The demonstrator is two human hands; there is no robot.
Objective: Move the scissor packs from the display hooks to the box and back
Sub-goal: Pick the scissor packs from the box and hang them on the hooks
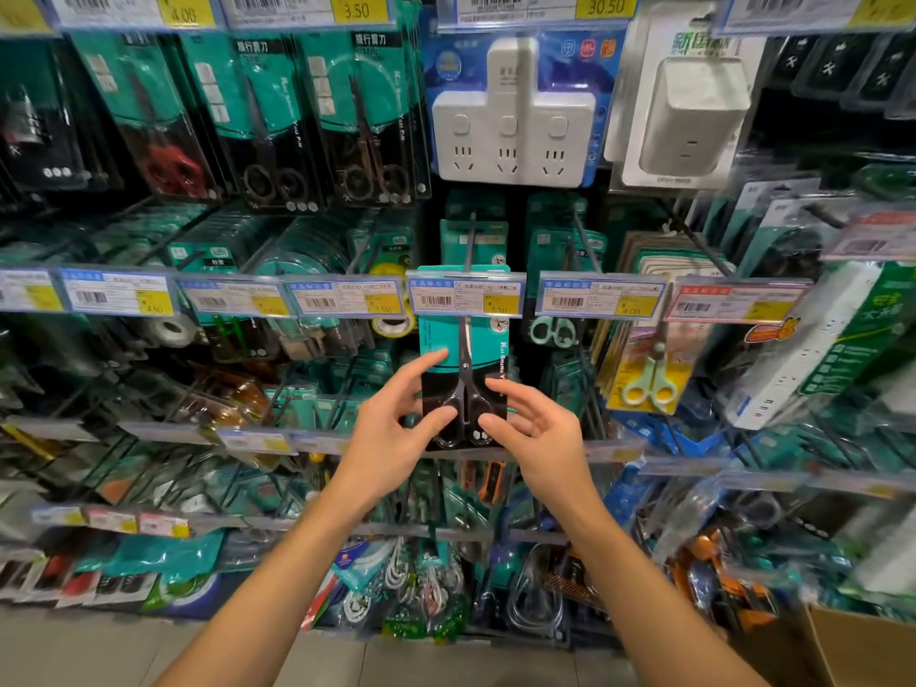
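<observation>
My left hand point(396, 428) and right hand point(538, 431), fingers spread, touch the scissor pack point(463, 369) hanging on its display hook point(468, 240); pulling askew could tear its hole or dislodge the price tag point(466, 297).

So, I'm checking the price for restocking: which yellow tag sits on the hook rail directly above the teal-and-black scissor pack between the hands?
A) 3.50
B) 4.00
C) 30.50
A: the yellow price tag reading 3.50 sits directly above the teal-and-black scissor pack.
</observation>
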